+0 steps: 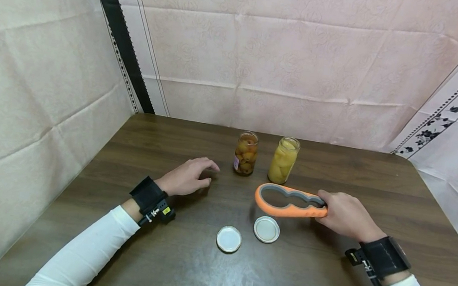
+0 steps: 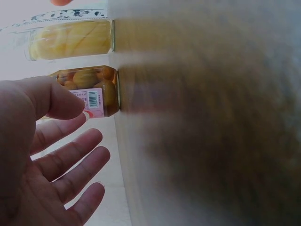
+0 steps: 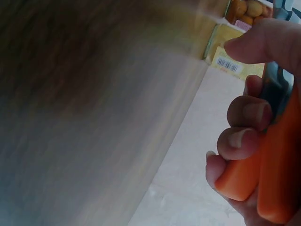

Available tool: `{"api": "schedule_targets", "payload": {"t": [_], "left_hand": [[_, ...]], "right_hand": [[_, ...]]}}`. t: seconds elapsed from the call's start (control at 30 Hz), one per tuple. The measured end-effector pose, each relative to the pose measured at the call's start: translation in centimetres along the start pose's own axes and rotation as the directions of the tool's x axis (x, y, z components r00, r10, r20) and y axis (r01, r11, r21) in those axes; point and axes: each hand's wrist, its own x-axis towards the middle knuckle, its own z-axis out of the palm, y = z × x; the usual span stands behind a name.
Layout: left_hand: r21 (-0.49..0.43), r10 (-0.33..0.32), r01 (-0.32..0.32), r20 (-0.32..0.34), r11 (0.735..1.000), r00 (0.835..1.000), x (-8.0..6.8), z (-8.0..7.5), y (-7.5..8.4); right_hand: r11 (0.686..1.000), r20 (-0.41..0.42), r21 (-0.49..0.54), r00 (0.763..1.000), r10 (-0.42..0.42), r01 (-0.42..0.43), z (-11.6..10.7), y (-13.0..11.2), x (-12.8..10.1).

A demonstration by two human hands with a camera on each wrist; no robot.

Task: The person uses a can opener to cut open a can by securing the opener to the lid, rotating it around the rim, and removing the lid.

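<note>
Right hand (image 1: 347, 216) at centre right of the head view, fingers wrapped tight round the narrow end of the orange jar opener (image 1: 287, 201), holding it level just above the tabletop (image 1: 376, 177). The right wrist view confirms it: curled fingers (image 3: 247, 115) clamped on the orange handle, thumb on top. The opener's wide loop points left, hanging just in front of the yellow-fruit jar (image 1: 283, 160).

Left hand (image 1: 188, 176) at centre left, released, fingers loose and spread, palm down on or just over the wood, gripping nothing. In the left wrist view its open fingers (image 2: 70, 160) face the labelled brown-fruit jar (image 1: 246, 153), near but not touching.

Both jars stand upright side by side toward the back middle of the tabletop, mouths open. Two white lids (image 1: 229, 239) lie flat in the lower middle, the second lid (image 1: 266, 229) just beneath the opener's loop.

The tabletop is dark wood grain with rounded far corners, a soft glare low in the frame. Around it, pale pink creased cloth hangs on three sides; a black strip (image 1: 119, 33) runs diagonally down the upper left, and a black floral border (image 1: 454, 111) slants along the upper right. Black wrist straps and white sleeves on both arms.
</note>
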Motion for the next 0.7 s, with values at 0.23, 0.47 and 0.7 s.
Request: {"api": "schedule_targets", "payload": {"t": [0.23, 0.47, 0.7], "left_hand": [[0.006, 0.024, -0.024, 0.001, 1.0, 1.0, 0.0, 0.1, -0.2], [0.008, 0.018, -0.018, 0.002, 1.0, 1.0, 0.0, 0.0, -0.2], [0.01, 0.017, -0.017, -0.004, 1.0, 1.0, 0.0, 0.0, -0.1]], "right_hand": [[0.999, 0.02, 0.001, 0.999, 0.032, -0.032, 0.2, 1.0, -0.2], [0.996, 0.059, 0.049, 0.995, 0.076, -0.079, 0.0, 1.8, -0.4], [0.988, 0.099, 0.071, 0.987, 0.129, -0.136, -0.4, 3.0, -0.8]]}}
